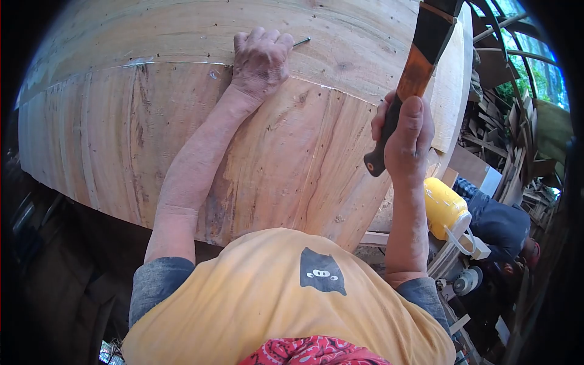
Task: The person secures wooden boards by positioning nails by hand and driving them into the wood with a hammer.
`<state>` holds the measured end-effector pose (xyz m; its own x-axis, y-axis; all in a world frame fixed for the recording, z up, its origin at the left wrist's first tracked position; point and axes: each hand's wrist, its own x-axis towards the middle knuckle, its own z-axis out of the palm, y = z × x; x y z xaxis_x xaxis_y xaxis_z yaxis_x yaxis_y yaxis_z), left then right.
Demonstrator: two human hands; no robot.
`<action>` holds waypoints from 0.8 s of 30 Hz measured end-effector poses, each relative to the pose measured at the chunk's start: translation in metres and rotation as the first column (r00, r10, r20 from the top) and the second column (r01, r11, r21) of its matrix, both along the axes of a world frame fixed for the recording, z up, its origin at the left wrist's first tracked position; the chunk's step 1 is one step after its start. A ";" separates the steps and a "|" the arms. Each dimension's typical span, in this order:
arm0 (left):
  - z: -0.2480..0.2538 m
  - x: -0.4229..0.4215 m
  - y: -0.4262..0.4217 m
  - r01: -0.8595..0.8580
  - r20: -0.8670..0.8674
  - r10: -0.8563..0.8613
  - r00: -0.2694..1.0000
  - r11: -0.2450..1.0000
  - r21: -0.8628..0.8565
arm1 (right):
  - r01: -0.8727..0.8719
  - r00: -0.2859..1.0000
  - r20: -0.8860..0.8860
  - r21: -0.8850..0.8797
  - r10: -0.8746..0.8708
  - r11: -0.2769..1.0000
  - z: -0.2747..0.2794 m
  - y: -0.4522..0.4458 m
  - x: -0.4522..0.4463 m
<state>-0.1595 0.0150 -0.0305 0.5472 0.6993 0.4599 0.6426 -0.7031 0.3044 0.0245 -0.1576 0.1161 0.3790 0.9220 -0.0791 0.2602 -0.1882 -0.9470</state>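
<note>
My left hand (261,61) rests in a closed fist on the curved wooden planking (274,134), close to the seam between the upper and lower boards. Out of its right side sticks a thin nail (302,42), head outward; the fingers gripping it are mostly hidden by the back of the hand. Raised at the right, my right hand (407,134) is wrapped around the black and orange handle of a hammer (418,61). The upper end of the hammer is cut off at the top of the view.
A yellow plastic container (444,207) with a white handle is below my right forearm. Beyond it another person's dark-trousered leg (499,225) shows. A round-ended grey tool (467,281) lies lower down. Scrap wood (505,134) is piled at the far right.
</note>
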 end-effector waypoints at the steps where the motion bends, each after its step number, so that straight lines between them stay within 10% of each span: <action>1: 0.000 0.000 -0.001 0.010 0.014 -0.010 1.000 1.000 0.001 | -0.001 1.000 -0.005 -0.001 0.001 1.000 0.001 0.000 -0.002; 15: -0.004 0.000 0.000 0.005 0.056 -0.005 0.998 1.000 -0.005 | -0.025 0.928 0.325 -0.433 0.182 0.901 -0.073 -0.016 -0.006; 24: -0.003 0.001 -0.001 -0.010 0.050 0.012 0.999 0.998 -0.054 | -0.068 0.965 0.242 -0.150 0.103 0.986 -0.017 0.007 -0.015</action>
<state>-0.1590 0.0142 -0.0331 0.5164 0.7296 0.4484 0.6331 -0.6778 0.3739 0.0098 -0.1501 0.0987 0.3232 0.9384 -0.1222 0.5045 -0.2801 -0.8167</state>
